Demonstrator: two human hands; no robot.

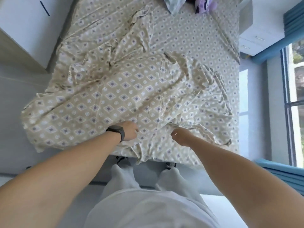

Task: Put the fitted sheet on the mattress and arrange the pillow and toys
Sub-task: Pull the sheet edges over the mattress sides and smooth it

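A beige fitted sheet (131,83) with a purple diamond pattern lies rumpled across the mattress, its left corner hanging loose off the bed's left side. My left hand (130,131), with a black watch on the wrist, pinches the sheet near the foot of the bed. My right hand (181,135) is closed on a fold of the same sheet a little to the right. At the far end a pale patterned pillow (174,4) and a purple plush toy (205,4) lie partly cut off by the frame.
A white cabinet (28,25) stands to the left of the bed. A white nightstand (256,35) sits at the far right, beside a window (296,76) with blue curtains (294,17). I stand at the foot of the bed on grey floor.
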